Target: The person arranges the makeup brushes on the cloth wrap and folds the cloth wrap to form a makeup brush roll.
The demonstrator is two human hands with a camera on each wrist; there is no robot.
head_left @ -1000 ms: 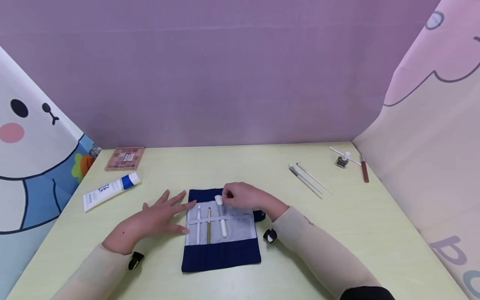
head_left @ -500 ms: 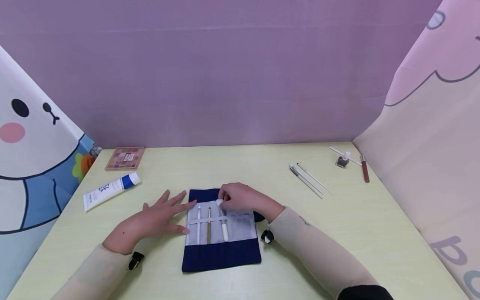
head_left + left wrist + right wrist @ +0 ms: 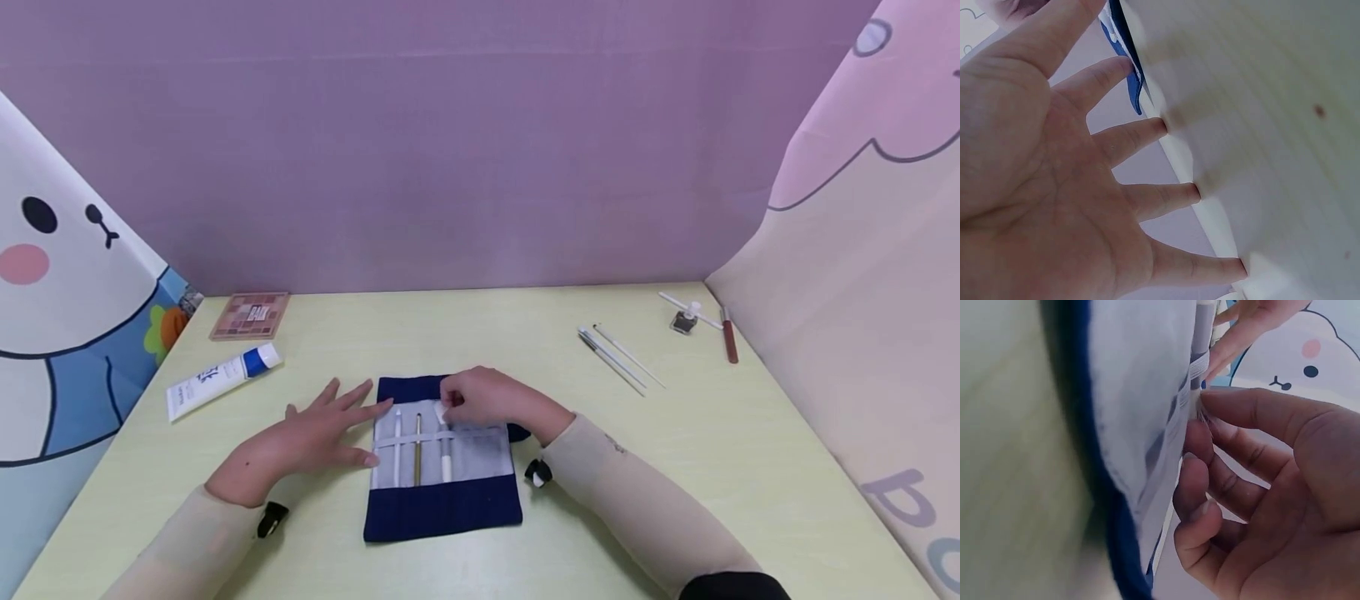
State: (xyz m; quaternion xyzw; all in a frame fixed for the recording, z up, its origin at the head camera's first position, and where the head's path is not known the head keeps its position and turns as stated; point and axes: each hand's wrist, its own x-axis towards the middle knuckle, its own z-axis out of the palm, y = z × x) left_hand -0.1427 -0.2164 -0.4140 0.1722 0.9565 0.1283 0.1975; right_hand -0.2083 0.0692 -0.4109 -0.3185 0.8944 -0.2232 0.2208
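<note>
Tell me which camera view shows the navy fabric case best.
The head view: the navy fabric case lies open, mostly visible, though the right hand covers part. The right wrist view shows a close, oblique section; the left wrist view, only a strip of edge.

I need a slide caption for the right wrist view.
Right-hand fingers pinch a brush tucked under a pale strap.

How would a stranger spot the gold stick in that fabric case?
On the pale table, find the open navy fabric case. Inside, the gold stick lies between a white stick and a white-handled brush; its gold colour sets it apart from both.
</note>
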